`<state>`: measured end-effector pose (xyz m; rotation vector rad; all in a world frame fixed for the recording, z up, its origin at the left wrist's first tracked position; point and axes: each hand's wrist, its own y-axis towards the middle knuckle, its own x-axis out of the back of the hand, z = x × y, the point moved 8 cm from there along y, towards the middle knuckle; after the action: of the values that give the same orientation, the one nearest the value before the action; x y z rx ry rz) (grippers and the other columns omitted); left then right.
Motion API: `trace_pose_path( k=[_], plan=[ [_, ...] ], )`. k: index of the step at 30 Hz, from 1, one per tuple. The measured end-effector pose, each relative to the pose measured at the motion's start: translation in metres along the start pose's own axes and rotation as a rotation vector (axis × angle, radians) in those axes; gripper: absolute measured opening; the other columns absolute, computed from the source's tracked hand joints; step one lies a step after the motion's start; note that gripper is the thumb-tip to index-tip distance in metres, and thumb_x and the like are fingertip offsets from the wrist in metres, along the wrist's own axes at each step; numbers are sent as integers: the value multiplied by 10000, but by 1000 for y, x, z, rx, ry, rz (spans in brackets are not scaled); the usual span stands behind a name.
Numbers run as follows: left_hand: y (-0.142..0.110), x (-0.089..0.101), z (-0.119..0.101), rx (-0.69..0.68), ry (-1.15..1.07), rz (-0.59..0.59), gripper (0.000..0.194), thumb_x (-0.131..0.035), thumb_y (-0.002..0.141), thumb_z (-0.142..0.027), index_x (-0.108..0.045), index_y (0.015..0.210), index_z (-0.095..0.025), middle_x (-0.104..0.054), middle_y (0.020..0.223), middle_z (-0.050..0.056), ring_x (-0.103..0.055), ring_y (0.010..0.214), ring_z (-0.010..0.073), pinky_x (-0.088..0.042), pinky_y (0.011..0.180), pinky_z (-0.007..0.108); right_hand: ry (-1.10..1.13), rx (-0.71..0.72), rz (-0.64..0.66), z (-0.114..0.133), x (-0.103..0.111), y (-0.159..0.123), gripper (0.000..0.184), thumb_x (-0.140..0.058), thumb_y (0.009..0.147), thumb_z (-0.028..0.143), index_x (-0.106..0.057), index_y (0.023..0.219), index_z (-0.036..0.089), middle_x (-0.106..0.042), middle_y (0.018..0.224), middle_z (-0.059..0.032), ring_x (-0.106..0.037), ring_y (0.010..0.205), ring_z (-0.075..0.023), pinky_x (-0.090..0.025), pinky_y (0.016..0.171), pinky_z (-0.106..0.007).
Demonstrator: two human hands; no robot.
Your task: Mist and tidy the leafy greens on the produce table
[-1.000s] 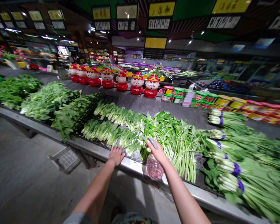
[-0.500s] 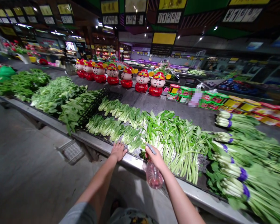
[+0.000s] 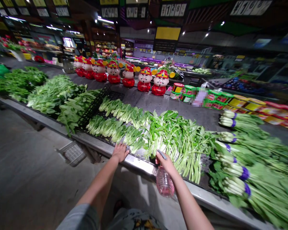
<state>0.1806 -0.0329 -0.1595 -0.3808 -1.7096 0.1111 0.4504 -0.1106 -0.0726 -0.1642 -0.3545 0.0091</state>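
My right hand [image 3: 164,162] grips a spray bottle [image 3: 164,183] by its neck, with the grey spray head showing above the fingers and the clear pinkish body hanging over the front edge of the stand. Flat on the metal edge [image 3: 139,164] rests my left hand [image 3: 120,152], its fingers stretched toward the greens and nothing in it. Just beyond it lie rows of small bok choy [image 3: 110,127]. Leafy greens with long stems [image 3: 180,143] spread out in front of the spray bottle.
Bundles of greens tied with purple tape [image 3: 242,172] lie at the right. More leafy greens [image 3: 52,94] and a black crate [image 3: 91,108] are at the left. Red figurines [image 3: 144,80] and stacked tubs [image 3: 220,99] line the back. A grey basket [image 3: 73,153] sits below the stand.
My right hand has moved a little to the right with the spray bottle. My left hand stays on the metal edge. The whole view has shifted slightly.
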Motion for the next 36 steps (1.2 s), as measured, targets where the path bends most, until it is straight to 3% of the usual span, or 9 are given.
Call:
trace_pose_path(
  k=[8,15,22,28,36],
  plan=[
    [1,0,1,-5,-3,-24,656,-210,969,-527,-389,1477,-153,-333,1593,110,-143,1508,296,-111,1220,506,14,-32,-3,-26,4,-1,541,-482,782,751,-538,610,241,-589,547,-27,-565,527,-207,-468,581,-358],
    [0,0,1,-8,11,-21,662,-199,969,-520,-381,1479,-140,-332,1592,117,-140,1508,298,-95,1220,504,-12,115,162,4,-10,-10,509,-480,851,690,-632,773,211,-705,811,-62,-641,793,-224,-503,785,-364],
    [4,-4,3,-7,-7,-21,666,-214,961,-525,-381,1479,-141,-332,1592,120,-132,1509,301,-96,1213,513,54,40,258,6,-34,-20,522,-503,834,713,-574,737,205,-621,634,3,-543,533,-146,-454,540,-275],
    [5,-6,4,-11,-11,-35,665,-211,958,-528,-383,1478,-150,-341,1588,119,-141,1507,300,-83,1211,516,-12,51,225,2,-30,-14,531,-500,827,723,-544,670,218,-567,541,19,-523,496,-151,-448,542,-288],
    [2,-3,1,-25,-8,-37,659,-211,966,-528,-406,1465,-146,-346,1584,131,-160,1503,301,-99,1211,511,-50,158,159,29,-25,0,522,-501,838,693,-652,788,196,-699,794,-59,-644,776,-225,-511,755,-370]
  ],
)
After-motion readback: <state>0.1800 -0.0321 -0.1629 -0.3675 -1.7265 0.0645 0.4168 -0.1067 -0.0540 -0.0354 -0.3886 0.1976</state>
